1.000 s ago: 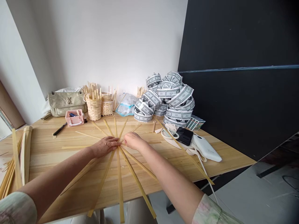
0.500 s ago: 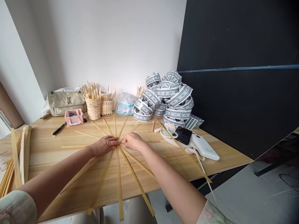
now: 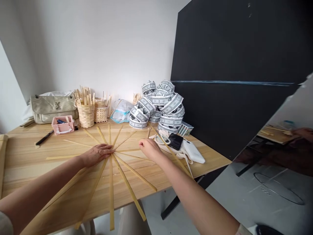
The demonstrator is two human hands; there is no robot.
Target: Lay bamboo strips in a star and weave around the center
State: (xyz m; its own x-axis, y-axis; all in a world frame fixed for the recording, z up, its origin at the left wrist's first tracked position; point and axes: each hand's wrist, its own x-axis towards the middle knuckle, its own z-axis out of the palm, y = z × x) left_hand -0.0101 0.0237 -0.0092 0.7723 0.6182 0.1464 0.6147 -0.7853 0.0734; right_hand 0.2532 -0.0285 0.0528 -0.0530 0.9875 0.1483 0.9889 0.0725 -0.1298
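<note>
"What are you seeing closest to you?"

"Flat, narrow yellow strips (image 3: 127,182), straight and smooth-looking, are fanning out like wheel spokes. Some ends are poking past the front edge of the grainy wooden worktop (image 3: 24,160)."

"And beyond those?"

"A loose strip (image 3: 174,154) is slanting across toward the right. Behind it, a shiny black phone (image 3: 176,141) and a rounded white power bank (image 3: 194,152) are lying near the right edge. Toward the left, a slim black pen (image 3: 44,137) is lying in front of a pink plastic box (image 3: 63,125). Along the back edge, woven baskets (image 3: 86,116), a crinkled clear bag (image 3: 120,112) and a pile of looped, patterned bands (image 3: 158,106) are standing, with a soft greenish handbag (image 3: 52,107) filling the left end."

"Where are the spokes meeting?"

"Between the front and back edges, right under the fingertips of the left hand (image 3: 97,154). The right hand (image 3: 149,149) is hovering well to the right of that crossing."

"How are the hands posing?"

"The left forearm is reaching in low from the near left, palm facing down, fingers lying extended and close together. The right forearm is slanting over the front edge, its fingers forming a loose fist; I'm not managing to tell whether they're pinching anything."
</note>
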